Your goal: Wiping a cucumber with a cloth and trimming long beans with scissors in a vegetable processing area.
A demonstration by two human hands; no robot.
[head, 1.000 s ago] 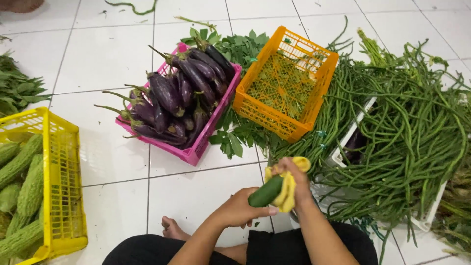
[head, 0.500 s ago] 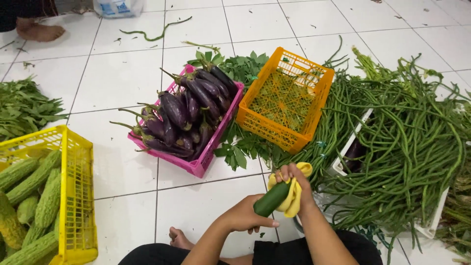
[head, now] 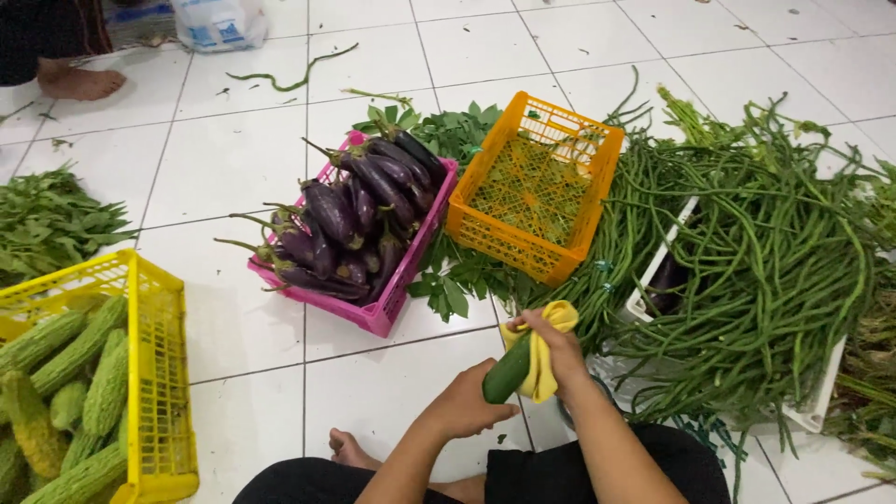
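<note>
looking down from the head camera, the person's left hand [head: 471, 409] is curled around the lower end of a green cucumber [head: 507, 370], its grip clenched on it. the right hand [head: 558, 347] closes its grip on a yellow cloth [head: 543, 359] that is pressed against the cucumber's upper part, thumb and fingers wrapped over the cloth. the cucumber sits tilted between both hands, above the white tiled floor [head: 233, 168] and just in front of the person's lap.

three crates with mesh walls stand on the floor: a pink crate [head: 392, 303] heaped with dark purple eggplants [head: 359, 219], too many and too overlapped to count; an orange crate [head: 495, 245] just right of it, tilted, showing only its mesh bottom; and a yellow crate [head: 159, 373] at the left holding bumpy green bitter gourds [head: 79, 373], about seven in sight. a white tray [head: 821, 401] at the right lies under a big pile of long green beans [head: 765, 261]. leafy greens [head: 47, 224] lie at the far left, and more leaves [head: 453, 131] sit between and behind the pink and orange crates. one bare foot [head: 350, 453] of the person shows near the lap; another person's foot [head: 79, 82] is at the top left, beside a white plastic bag [head: 219, 23].
</note>
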